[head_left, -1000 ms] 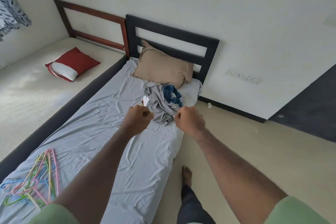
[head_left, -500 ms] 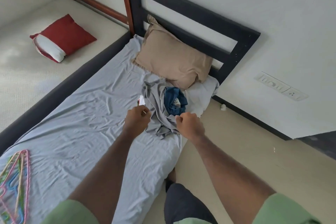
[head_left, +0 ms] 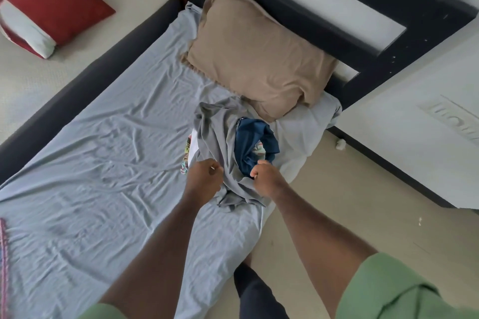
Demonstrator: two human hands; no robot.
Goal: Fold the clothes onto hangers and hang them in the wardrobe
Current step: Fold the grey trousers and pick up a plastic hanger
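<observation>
— What's over on the far left?

— A sliver of coloured hangers at the edge of the bed, lying on the pale blue sheet. Above that, on the neighbouring cream mattress, there's a red cushion with a white end.

— And the hands?

— Both are out over the clothes pile. The left hand sits at the pile's left edge, fingers curled into a loose fist. I cannot tell whether any cloth is caught in it; it looks to be just touching the grey garment.

— Where exactly is that pile?

— On the bed, just below the tan pillow, near the bed's right edge. The grey garment is crumpled on top, a dark blue garment bunched into its right side, and a bit of patterned fabric peeks out on the left.

— The right hand?

— The right hand is at the near edge of the blue piece, knuckles bent, fingers curled. Whether it grips the cloth, I cannot tell.

— Anything beyond?

— The dark headboard against the wall, and the beige floor on the right.
</observation>
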